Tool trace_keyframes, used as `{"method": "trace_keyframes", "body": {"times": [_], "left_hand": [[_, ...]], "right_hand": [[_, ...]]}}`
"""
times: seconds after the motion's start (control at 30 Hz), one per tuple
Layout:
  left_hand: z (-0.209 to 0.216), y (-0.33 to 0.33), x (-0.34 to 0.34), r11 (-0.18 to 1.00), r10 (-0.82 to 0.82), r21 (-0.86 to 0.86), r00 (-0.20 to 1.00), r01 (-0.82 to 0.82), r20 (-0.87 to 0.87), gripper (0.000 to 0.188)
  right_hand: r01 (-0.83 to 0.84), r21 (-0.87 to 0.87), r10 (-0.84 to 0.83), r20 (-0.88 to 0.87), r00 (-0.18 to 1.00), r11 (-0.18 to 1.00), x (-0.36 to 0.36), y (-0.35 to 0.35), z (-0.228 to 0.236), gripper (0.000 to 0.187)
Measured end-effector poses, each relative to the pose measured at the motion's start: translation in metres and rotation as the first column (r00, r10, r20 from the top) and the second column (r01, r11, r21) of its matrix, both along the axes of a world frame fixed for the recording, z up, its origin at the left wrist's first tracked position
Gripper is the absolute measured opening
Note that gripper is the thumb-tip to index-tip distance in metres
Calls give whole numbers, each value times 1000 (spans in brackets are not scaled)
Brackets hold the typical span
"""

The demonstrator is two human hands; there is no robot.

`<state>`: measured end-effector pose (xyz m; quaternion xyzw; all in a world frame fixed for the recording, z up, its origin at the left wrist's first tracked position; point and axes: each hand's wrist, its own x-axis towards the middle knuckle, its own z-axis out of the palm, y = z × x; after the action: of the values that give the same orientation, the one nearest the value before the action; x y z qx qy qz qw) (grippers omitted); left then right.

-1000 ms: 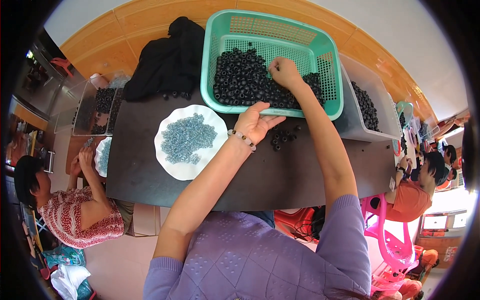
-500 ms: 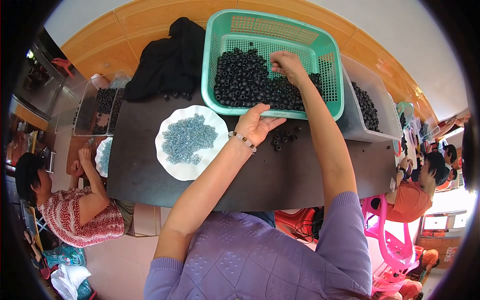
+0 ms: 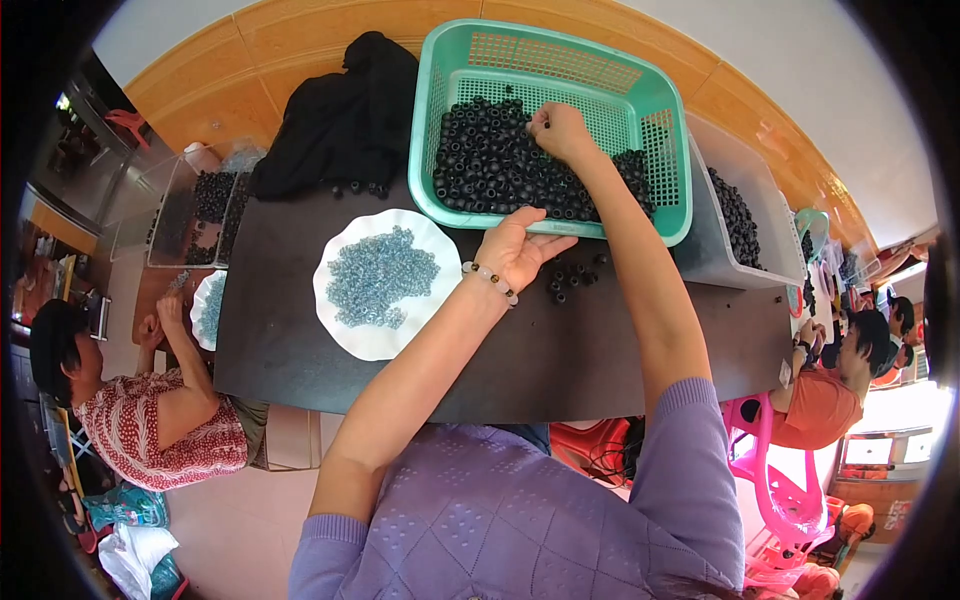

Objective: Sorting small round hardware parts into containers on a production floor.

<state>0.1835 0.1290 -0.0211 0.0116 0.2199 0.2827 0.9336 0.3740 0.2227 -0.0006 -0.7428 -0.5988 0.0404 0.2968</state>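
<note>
Head view, black beads [image 3: 485, 165], rounded, holed

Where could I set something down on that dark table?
Bare patches: the near-left part of the table, beside the white plate; the stretch between the left forearm and right forearm, nearer than the loose black beads; and the near-right part, before the clear bin. The far side is crowded: black cloth, green basket, that bin.

Bright daylight, blown-out glare [image 3: 912, 402] at far right, dim far left, fisheye-bent edges, dark corners
</note>
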Motion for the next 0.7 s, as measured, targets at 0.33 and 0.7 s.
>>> {"method": "trace_keyframes", "body": {"times": [0.33,0.7], "left_hand": [[-3,-1,-3,1000,9,-6,1000,-9,-5,14],[-8,-3,-1,998,7,58,1000,-7,1,10]], "right_hand": [[122,148,84,-903,421,981,1,10,18,14],[146,-27,-139,-511,848,989,-19,58,29,28]]}}
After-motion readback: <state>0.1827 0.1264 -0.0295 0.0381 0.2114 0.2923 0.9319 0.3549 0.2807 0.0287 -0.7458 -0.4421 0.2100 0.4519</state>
